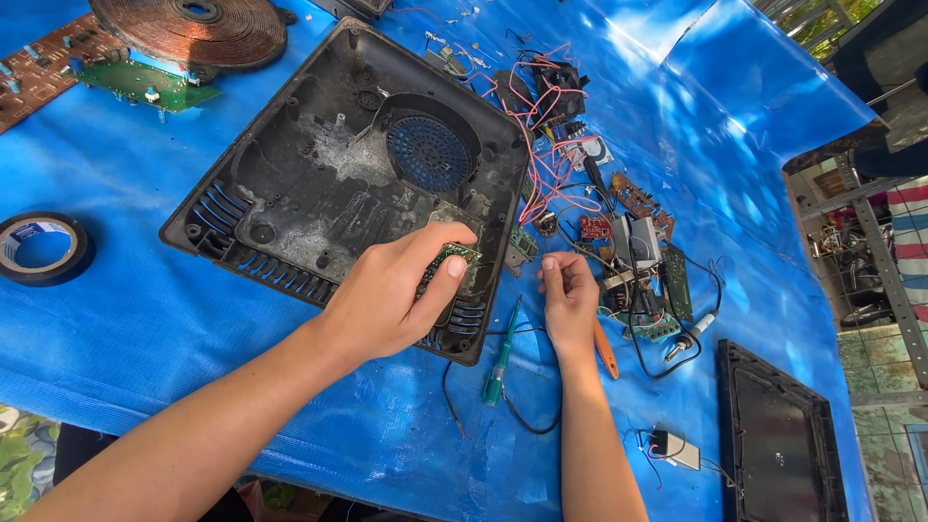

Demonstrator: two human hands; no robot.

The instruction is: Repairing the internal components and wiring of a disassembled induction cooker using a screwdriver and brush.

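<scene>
I see my left hand [387, 295] pinching one small green circuit board [450, 259], thumb on top, over the near right corner of one black plastic housing [309, 164]. My right hand [568, 295] is loosely curled beside it; I cannot tell whether it holds anything. One green-handled screwdriver [501, 358] lies between my wrists. One tape roll [41, 246] sits far left on the blue tarp [145, 329].

Counted on the blue plastic sheet [145, 319] are two bare hands, left [387, 295] and right [568, 300], one dusty black plastic cooker housing [319, 164], one copper coil disc [188, 29], one black tape roll [43, 246], one green-handled screwdriver [501, 358], one black glass panel [778, 440], and one tangle of red wires [541, 145].
</scene>
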